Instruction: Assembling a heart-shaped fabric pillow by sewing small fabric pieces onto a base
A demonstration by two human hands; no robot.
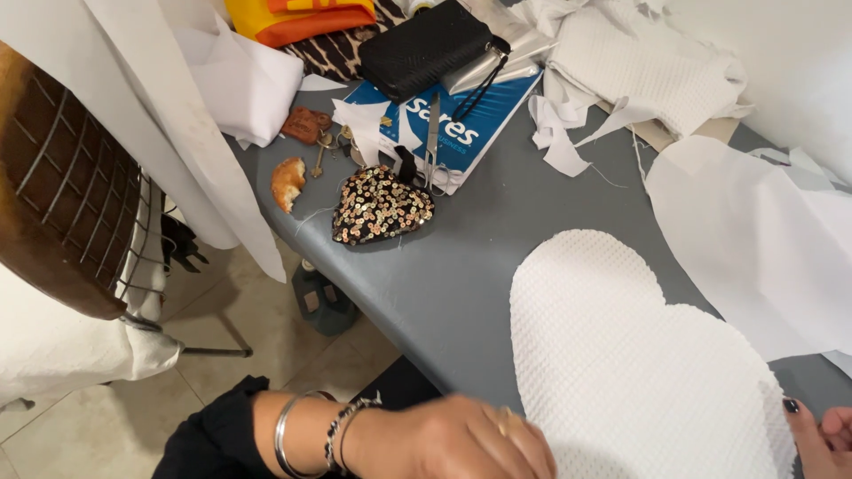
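Observation:
A white textured fabric piece cut in a heart shape [612, 355] lies flat on the grey table [461, 266]. My left hand [461, 439], wearing bracelets and a ring, rests at the heart's lower left edge with fingers curled against the cloth. Only a few fingertips of my right hand [821, 435], with dark nail polish, show at the bottom right corner, touching the heart's right edge. Whether either hand pinches the fabric is hidden by the frame edge.
A sequined heart-shaped cushion [380, 206], small scissors [432, 142], keys [319, 146], a piece of bread [287, 182], a blue booklet [461, 120] and a black pouch [426, 49] sit at the table's far side. White fabric pieces [754, 239] lie right. A wire chair [71, 186] stands left.

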